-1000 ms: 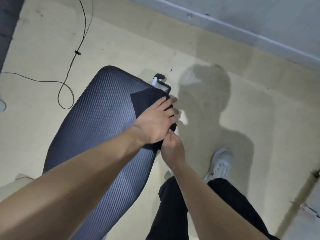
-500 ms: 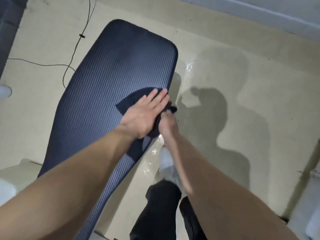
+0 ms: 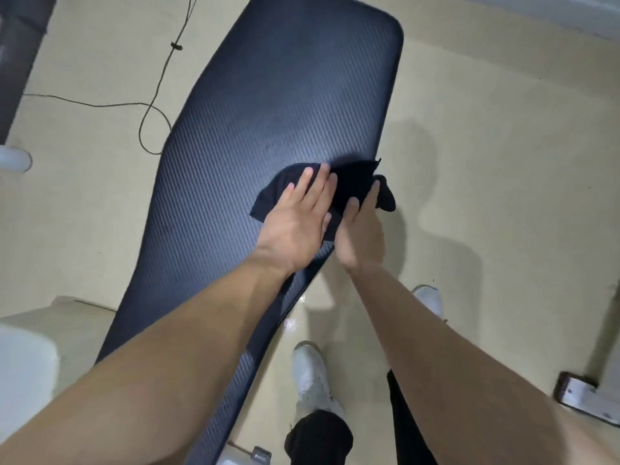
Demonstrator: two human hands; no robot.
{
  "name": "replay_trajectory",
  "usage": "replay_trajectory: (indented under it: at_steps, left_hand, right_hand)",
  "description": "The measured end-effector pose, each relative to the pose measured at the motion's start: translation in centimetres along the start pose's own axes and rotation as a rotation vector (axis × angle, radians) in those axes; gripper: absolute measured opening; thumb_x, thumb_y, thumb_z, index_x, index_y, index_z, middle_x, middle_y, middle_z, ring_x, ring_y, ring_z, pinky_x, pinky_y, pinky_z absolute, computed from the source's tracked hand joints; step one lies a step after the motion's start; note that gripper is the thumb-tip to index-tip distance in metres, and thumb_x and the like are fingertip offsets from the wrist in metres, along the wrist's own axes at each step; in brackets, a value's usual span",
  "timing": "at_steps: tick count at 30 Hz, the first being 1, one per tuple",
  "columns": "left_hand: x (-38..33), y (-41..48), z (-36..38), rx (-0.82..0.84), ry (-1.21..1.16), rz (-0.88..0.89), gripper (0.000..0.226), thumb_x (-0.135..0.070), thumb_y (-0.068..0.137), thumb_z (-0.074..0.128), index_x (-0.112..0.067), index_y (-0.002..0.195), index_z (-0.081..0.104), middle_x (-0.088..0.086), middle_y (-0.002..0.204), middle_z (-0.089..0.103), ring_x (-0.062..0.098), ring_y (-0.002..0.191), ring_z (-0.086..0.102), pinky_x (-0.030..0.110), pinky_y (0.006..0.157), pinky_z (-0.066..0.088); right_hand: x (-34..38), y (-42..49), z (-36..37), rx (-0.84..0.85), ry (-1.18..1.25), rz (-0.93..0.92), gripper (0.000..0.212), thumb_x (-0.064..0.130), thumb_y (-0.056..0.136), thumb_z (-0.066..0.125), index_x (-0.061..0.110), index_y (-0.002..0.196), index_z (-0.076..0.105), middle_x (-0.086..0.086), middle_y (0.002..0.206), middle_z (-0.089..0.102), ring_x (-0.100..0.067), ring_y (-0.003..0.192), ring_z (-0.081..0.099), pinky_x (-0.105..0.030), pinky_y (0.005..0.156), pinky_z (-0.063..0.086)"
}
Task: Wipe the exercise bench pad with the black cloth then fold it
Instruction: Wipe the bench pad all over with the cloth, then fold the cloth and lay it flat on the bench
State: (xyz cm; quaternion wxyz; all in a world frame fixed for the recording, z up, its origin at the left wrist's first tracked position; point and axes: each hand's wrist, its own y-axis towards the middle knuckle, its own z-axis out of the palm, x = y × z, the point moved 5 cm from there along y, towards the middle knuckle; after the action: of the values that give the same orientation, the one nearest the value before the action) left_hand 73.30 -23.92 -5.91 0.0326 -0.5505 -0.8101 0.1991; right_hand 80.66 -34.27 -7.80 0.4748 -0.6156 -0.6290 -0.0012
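The long dark ribbed bench pad [image 3: 268, 105] runs from the top centre down to the lower left. A black cloth [image 3: 352, 182] lies bunched at the pad's right edge, one end hanging over the side. My left hand [image 3: 298, 219] lies flat on the cloth's left part, fingers spread and pressing it to the pad. My right hand [image 3: 360, 233] sits at the pad's right edge, thumb and fingers pinching the cloth's right part.
A thin black cable [image 3: 157, 95] loops over the beige floor left of the pad. My white shoes [image 3: 310, 370] and dark trouser legs stand right of the bench. A white object [image 3: 20, 374] sits at the lower left, a metal bracket [image 3: 583, 397] at the lower right.
The view has dropped and moved closer, so more of the pad shows. Both hands and the cloth have slid down along the pad's right edge. The right hand now grips the cloth's overhanging end.
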Motion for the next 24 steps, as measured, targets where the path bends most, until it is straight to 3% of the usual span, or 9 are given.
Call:
replay_trajectory:
  at_steps: [4,9,11,13,16,18,20,22,24]
  left_hand:
    - [0.7,-9.7,3.3,0.046,-0.052,-0.017,0.059,-0.035,0.104,0.013,-0.014,0.158,0.000,0.003,0.167,-0.007,0.025,0.153,-0.005,0.044,0.123,0.014]
    - [4.6,-25.2,7.1,0.188,-0.076,-0.059,0.064,-0.029,0.097,0.016,-0.017,0.158,0.000,-0.003,0.166,-0.011,0.022,0.152,-0.011,0.042,0.123,0.013]
    - [5.6,-30.5,8.1,0.225,-0.067,-0.108,0.071,-0.025,0.095,0.041,-0.016,0.158,0.010,-0.002,0.167,-0.001,0.022,0.153,0.001,0.037,0.117,0.033]
    - [5.8,-34.4,8.8,0.231,-0.082,-0.186,0.079,-0.022,0.088,0.063,-0.018,0.156,0.025,-0.004,0.166,0.014,0.017,0.151,0.019,0.027,0.088,0.055]
    - [5.3,-37.9,9.2,0.124,-0.170,-0.301,0.070,-0.016,0.072,0.075,-0.019,0.139,0.052,-0.006,0.152,0.042,0.018,0.121,0.057,0.027,0.054,0.054]
    - [5.1,-39.8,9.0,0.065,-0.287,-0.437,0.062,-0.014,0.074,0.070,-0.024,0.132,0.050,-0.007,0.137,0.048,0.022,0.099,0.064,0.034,0.057,0.055]
    - [5.3,-41.8,9.0,0.136,-0.405,-0.643,0.070,-0.018,0.084,0.058,-0.034,0.145,0.029,-0.008,0.139,0.042,0.028,0.100,0.064,0.041,0.070,0.055]
    - [4.9,-43.4,8.4,0.215,-0.500,-0.746,0.078,-0.024,0.085,0.056,-0.039,0.151,0.017,-0.007,0.137,0.048,0.030,0.099,0.064,0.041,0.075,0.053]
    - [4.7,-45.0,7.4,0.175,-0.702,-0.828,0.065,-0.024,0.078,0.061,-0.035,0.139,0.041,-0.004,0.107,0.065,0.026,0.088,0.064,0.033,0.069,0.049]
  right_hand:
    - [-4.4,-10.9,6.3,0.107,-0.029,0.004,0.059,0.043,0.104,0.018,0.019,0.157,0.018,-0.013,0.127,0.064,-0.031,0.112,0.062,-0.038,0.090,0.045]
    - [-6.8,-23.7,11.7,0.309,-0.251,0.121,0.051,0.019,0.105,0.012,0.013,0.155,0.022,-0.019,0.161,0.023,-0.036,0.134,0.045,-0.038,0.106,0.036]
    - [-6.9,-26.0,12.1,0.279,-0.113,0.140,0.048,0.025,0.105,0.034,0.020,0.152,0.025,-0.020,0.142,0.051,-0.035,0.117,0.056,-0.036,0.088,0.042]
    - [-7.8,-27.5,13.1,0.316,-0.174,0.189,0.049,0.024,0.104,0.036,0.017,0.152,0.026,-0.017,0.128,0.060,-0.035,0.111,0.059,-0.033,0.079,0.037]
    - [-9.4,-30.6,14.3,0.559,-0.437,0.171,0.036,0.028,0.103,0.036,0.010,0.130,0.051,-0.014,0.116,0.067,-0.033,0.106,0.062,-0.033,0.079,0.043]
    - [-9.4,-32.6,14.2,0.672,-0.584,0.047,0.030,0.034,0.096,0.044,0.011,0.101,0.062,-0.009,0.099,0.067,-0.031,0.096,0.064,-0.035,0.080,0.050]
    - [-8.2,-33.9,13.9,0.683,-0.704,-0.116,0.031,0.039,0.089,0.049,0.012,0.088,0.063,-0.005,0.087,0.066,-0.028,0.089,0.065,-0.035,0.076,0.051]
    - [-5.9,-35.0,13.3,0.664,-0.755,-0.235,0.031,0.043,0.087,0.054,0.017,0.100,0.065,-0.002,0.093,0.068,-0.027,0.091,0.065,-0.032,0.071,0.046]
    - [-3.8,-35.8,13.0,0.695,-0.726,-0.329,0.035,0.041,0.086,0.060,0.023,0.116,0.056,-0.002,0.100,0.067,-0.027,0.094,0.063,-0.034,0.074,0.045]
